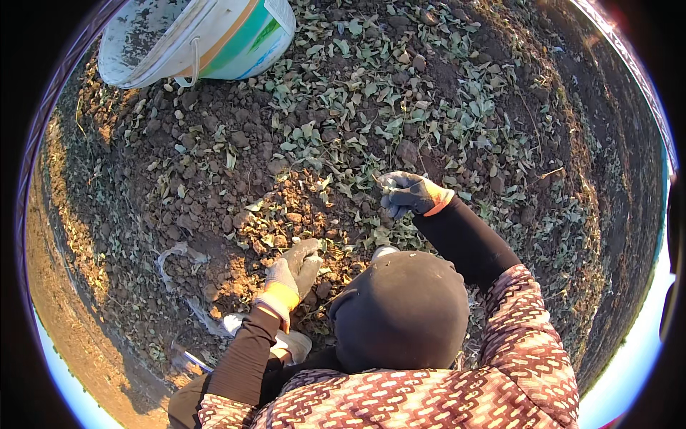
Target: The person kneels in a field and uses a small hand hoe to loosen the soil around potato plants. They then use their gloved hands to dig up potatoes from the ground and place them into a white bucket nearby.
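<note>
My left hand (295, 271), in a dusty grey work glove with a yellow-orange cuff, is low over crumbly, sunlit soil (289, 214). Its fingers curl downward, and whatever may be in them is hidden. To the right, my right hand (410, 194) wears a dark-coated glove with an orange cuff. Its fingers are bent around a small pale piece (388, 184), too small to name surely, above fallen green leaves (343, 187). A dark, rounded, cloth-covered form (402, 313) between my arms covers the ground beneath it.
A white plastic bucket (244, 40) with a coloured band lies tilted at upper left, its mouth facing left. Clods and dry leaves (461, 107) cover the ground. Torn clear plastic film (171, 263) lies left of my left hand. A pale shoe (293, 346) shows below that hand.
</note>
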A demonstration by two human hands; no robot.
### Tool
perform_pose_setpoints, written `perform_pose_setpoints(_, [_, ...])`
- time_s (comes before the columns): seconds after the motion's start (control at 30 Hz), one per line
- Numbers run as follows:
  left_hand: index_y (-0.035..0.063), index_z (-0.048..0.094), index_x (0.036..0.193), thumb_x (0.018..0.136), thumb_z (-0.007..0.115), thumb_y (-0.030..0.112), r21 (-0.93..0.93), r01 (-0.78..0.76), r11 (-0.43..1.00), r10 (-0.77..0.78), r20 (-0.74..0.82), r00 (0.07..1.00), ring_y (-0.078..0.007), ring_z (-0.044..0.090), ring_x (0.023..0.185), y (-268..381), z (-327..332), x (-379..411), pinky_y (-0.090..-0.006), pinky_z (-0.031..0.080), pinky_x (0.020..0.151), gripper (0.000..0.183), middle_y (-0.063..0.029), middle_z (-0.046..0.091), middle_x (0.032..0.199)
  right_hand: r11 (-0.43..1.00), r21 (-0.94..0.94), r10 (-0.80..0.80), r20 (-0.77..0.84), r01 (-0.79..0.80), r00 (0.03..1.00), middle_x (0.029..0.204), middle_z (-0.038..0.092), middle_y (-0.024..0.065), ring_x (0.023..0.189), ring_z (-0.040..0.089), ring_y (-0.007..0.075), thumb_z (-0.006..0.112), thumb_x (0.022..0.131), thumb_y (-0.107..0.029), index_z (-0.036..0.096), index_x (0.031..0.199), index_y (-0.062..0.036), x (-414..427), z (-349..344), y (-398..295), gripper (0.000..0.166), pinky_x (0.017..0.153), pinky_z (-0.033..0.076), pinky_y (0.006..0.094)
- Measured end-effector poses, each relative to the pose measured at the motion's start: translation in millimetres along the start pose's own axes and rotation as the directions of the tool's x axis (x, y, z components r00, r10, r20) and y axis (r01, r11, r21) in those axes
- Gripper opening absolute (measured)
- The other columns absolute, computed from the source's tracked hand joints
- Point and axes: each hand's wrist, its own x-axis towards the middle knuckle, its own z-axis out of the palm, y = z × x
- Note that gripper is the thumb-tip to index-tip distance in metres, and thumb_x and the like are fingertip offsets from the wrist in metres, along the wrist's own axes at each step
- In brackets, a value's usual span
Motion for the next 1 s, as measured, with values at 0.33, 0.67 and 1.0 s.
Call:
perform_pose_setpoints(0.33, [0.0041,0.055,0.106,0.08,0.054,0.023,0.329,-0.129,0.935,0.086,0.142,0.986,-0.0378,0.057,0.094,84.6,22.4,64.8,-0.0422,0.046,0.081,0.032,-0.021,0.058,0.103,0.882,-0.466,0.007,0.158,0.069,0.987,0.102,0.059,0.0068,0.084,0.057,0.0123,0.064,0.077,-0.013,0.036,0.133,-0.0042,6.4,69.1,-29.6,0.064,0.073,0.048,0.0284])
perform_pose_setpoints(0.67, [0.0098,0.062,0.09,0.073,0.056,0.026,0.652,0.017,0.758,-0.259,0.276,0.926,-0.0325,0.061,0.086,84.3,27.8,46.0,-0.0421,0.049,0.074,0.025,-0.014,0.063,0.091,0.467,-0.881,0.198,0.183,0.072,0.963,0.088,0.063,0.0152,0.078,0.062,0.0266,0.053,0.081,-0.028,0.049,0.121,-0.0095,7.5,88.4,-3.4,0.044,0.071,0.048,0.0347])
perform_pose_setpoints(1.0, [-0.0078,0.051,0.11,0.075,0.054,0.031,0.162,0.15,0.975,-0.154,0.012,0.988,-0.0389,0.056,0.098,-45.6,67.5,31.9,-0.0425,0.046,0.083,0.052,-0.032,0.056,0.099,0.934,-0.35,0.088,0.399,0.063,0.913,0.079,0.063,0.0055,0.069,0.06,0.0137,0.056,0.086,-0.024,0.057,0.101,-0.0049,30.7,89.0,29.4,0.024,0.058,0.049,0.0279])
